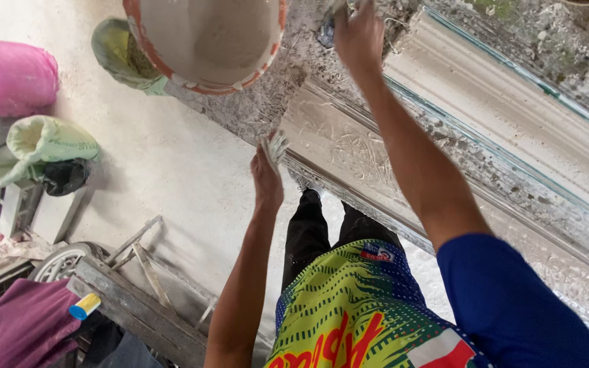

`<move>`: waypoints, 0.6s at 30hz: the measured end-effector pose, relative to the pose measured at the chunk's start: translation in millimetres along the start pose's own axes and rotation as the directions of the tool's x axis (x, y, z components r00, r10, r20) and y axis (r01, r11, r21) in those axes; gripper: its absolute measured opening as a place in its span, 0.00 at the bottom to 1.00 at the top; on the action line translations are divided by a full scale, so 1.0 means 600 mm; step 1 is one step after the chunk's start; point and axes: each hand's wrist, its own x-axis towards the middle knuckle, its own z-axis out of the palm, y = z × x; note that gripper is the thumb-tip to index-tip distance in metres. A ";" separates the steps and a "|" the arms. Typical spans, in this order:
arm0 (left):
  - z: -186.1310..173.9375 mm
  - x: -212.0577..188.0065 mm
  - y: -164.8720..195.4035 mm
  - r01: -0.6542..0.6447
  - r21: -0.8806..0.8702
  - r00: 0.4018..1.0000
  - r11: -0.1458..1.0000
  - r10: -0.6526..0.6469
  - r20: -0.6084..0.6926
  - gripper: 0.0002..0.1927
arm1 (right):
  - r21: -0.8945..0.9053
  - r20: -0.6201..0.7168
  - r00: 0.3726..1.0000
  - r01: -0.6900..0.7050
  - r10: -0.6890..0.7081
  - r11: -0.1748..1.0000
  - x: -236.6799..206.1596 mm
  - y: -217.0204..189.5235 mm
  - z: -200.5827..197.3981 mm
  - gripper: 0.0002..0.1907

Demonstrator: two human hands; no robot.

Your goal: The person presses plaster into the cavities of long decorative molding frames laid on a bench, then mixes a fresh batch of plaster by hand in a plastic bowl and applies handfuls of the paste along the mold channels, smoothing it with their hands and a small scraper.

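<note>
Bucket (206,41) plaster-caked; left hand (267,180) holds wet plaster (277,144); right hand's (358,34) grip unclear.

The left hand (267,178) holds a small clump of pale wet fibre (277,145) at the edge of a long white plaster moulding (349,146) lying on the crusted grey worktop (512,180). The right hand (357,35) presses down farther along the worktop, fingers on a dark lump. A round plaster-coated bucket with an orange rim (206,41) stands just beside it. Pink and green sacks (22,109) lie on the floor.
</note>
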 end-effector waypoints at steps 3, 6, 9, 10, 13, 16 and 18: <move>0.055 0.005 -0.018 -0.005 -0.039 0.999 0.999 0.006 0.037 0.37 | -0.042 -0.206 0.809 0.555 -0.551 0.831 -0.169 -0.008 0.033 0.22; 0.096 -0.008 -0.048 -0.198 0.178 0.980 0.964 0.188 0.069 0.32 | 0.296 -0.109 0.890 0.455 -0.443 0.840 -0.251 0.019 0.052 0.25; 0.075 -0.020 -0.042 -0.442 0.352 0.896 0.825 0.390 0.212 0.29 | 0.327 0.031 0.990 -0.142 0.140 0.934 -0.230 0.056 0.041 0.17; 0.055 -0.017 -0.024 -0.312 0.193 0.939 0.930 0.271 0.212 0.27 | 0.240 -0.181 0.979 0.138 -0.095 0.961 -0.212 0.055 0.027 0.14; -0.005 0.008 0.075 -0.200 0.014 0.954 0.980 0.191 0.231 0.23 | -0.003 -0.130 0.927 0.356 -0.353 0.935 -0.191 0.053 -0.014 0.11; -0.062 0.053 0.209 -0.412 0.070 0.905 0.908 0.399 0.147 0.19 | 0.113 -0.151 0.928 0.360 -0.342 0.926 -0.177 -0.028 -0.051 0.10; -0.082 0.105 0.299 -0.371 -0.270 0.904 0.889 0.412 0.116 0.19 | 0.225 -0.211 0.930 0.346 -0.301 0.911 -0.141 -0.112 -0.079 0.09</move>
